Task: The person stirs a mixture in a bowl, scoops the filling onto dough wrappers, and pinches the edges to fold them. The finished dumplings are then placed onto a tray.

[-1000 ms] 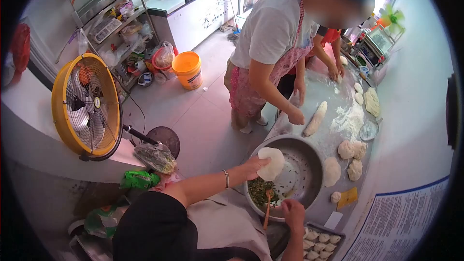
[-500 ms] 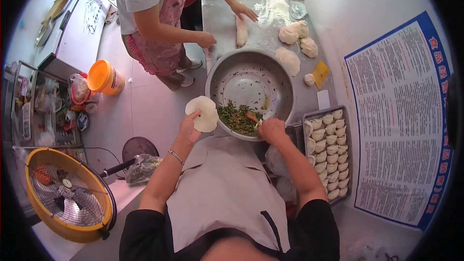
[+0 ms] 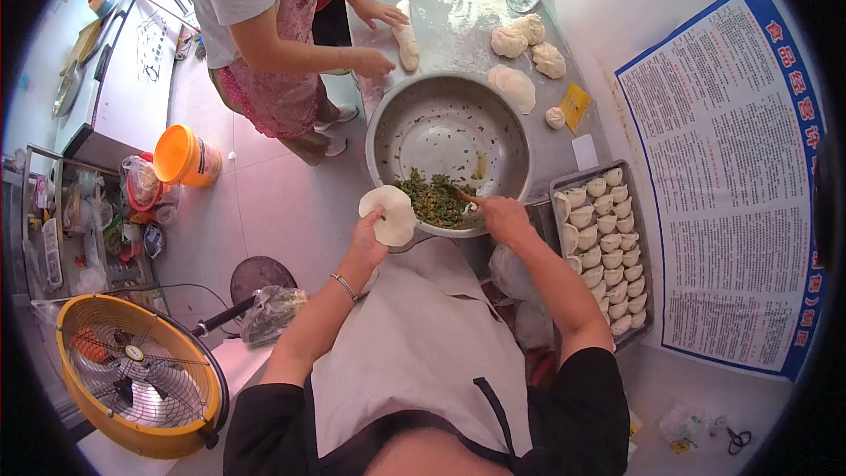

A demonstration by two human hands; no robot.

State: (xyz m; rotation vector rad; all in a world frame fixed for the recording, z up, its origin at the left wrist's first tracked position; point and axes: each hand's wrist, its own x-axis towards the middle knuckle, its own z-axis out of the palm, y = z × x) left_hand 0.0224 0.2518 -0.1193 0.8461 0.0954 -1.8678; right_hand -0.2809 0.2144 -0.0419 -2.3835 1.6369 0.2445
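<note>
A round, flat dough wrapper [image 3: 397,219] rests in my left hand [image 3: 368,242], fingers beneath and thumb on top. It overlaps the near left rim of a large metal bowl [image 3: 388,137]. Green chopped filling [image 3: 434,204] with brownish bits is heaped at the bowl's near side. My right hand [image 3: 506,219] grips a wooden spoon [image 3: 465,197] at the bowl's near right edge, with the spoon's far end in the filling.
A tray [image 3: 648,304] of folded dumplings [image 3: 610,256] stands to the right. Dough lumps [image 3: 520,35] and flour lie on the table beyond the bowl. Across it, a co-worker's hand [image 3: 381,13] touches a dough roll [image 3: 407,40]. A yellow fan [image 3: 137,375] stands at left.
The wrapper has come closer to the bowl and now overlaps its rim. My right hand and the spoon have shifted slightly. The whole view has moved a little, and the co-worker's hands moved too.
</note>
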